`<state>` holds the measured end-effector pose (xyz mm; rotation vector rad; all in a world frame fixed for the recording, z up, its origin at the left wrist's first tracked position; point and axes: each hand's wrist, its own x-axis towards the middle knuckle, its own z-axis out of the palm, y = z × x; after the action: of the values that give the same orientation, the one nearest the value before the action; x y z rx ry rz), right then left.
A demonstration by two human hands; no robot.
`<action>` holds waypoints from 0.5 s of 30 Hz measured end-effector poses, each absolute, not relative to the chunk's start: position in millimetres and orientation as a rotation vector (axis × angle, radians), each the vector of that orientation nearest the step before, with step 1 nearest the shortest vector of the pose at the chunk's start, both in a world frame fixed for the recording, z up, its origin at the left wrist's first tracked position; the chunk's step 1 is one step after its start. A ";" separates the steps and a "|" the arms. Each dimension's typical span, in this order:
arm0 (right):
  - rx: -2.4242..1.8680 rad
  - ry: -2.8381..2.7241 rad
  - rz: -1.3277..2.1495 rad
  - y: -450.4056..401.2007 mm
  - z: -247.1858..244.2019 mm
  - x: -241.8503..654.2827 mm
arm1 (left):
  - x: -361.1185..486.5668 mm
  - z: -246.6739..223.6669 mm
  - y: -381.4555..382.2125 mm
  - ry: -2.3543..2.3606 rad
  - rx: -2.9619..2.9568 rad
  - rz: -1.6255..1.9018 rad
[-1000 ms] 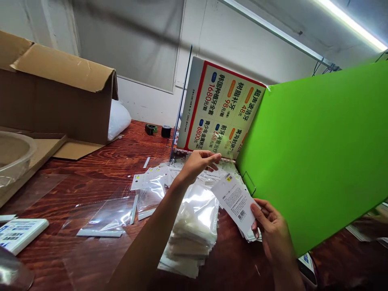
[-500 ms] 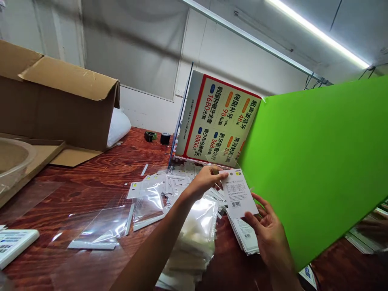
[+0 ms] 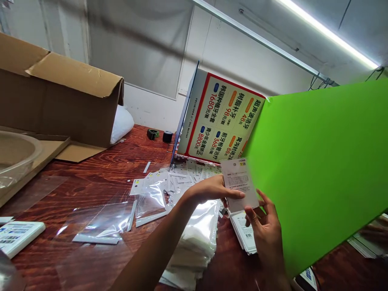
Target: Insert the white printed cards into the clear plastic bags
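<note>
Both hands hold a white printed card (image 3: 238, 178) with a round hole and a yellow mark at its upper end. My left hand (image 3: 216, 189) pinches it from the left side, thumb lying across its printed face and fingers behind. At the lower right corner, my right hand (image 3: 266, 226) grips the card between thumb and fingers. Under it lies a stack of similar cards (image 3: 245, 236), partly covered by my right hand. Left of that stack is a thick pile of clear plastic bags (image 3: 197, 238), partly hidden behind my left forearm.
A bright green board (image 3: 321, 169) and a printed price board (image 3: 224, 121) stand upright behind the hands. Bagged cards (image 3: 151, 190) lie scattered at their foot. Loose clear bags (image 3: 100, 226), a cardboard box (image 3: 60, 105) and two tape rolls (image 3: 167, 136) occupy the left side.
My left hand has slid from the card's top corner down to its middle, thumb now across the print. The card stands a little higher and straighter. My right hand keeps the lower corner.
</note>
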<state>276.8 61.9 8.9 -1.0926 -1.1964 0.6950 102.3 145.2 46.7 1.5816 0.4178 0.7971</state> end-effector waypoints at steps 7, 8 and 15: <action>-1.005 -0.974 0.985 97.0 -0.1 283.4 | 84.4 51.3 155.7 0.611 1.761 0.802; -0.993 -0.934 1.040 105.3 1.1 283.6 | 78.3 52.1 157.9 0.738 1.834 0.844; -1.295 -1.068 0.917 118.7 -23.0 321.6 | 25.3 43.4 160.0 1.760 2.080 0.663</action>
<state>321.6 118.7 -23.0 -1.2946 -1.0682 0.9174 25.3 160.0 43.4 2.0802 1.7600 0.6629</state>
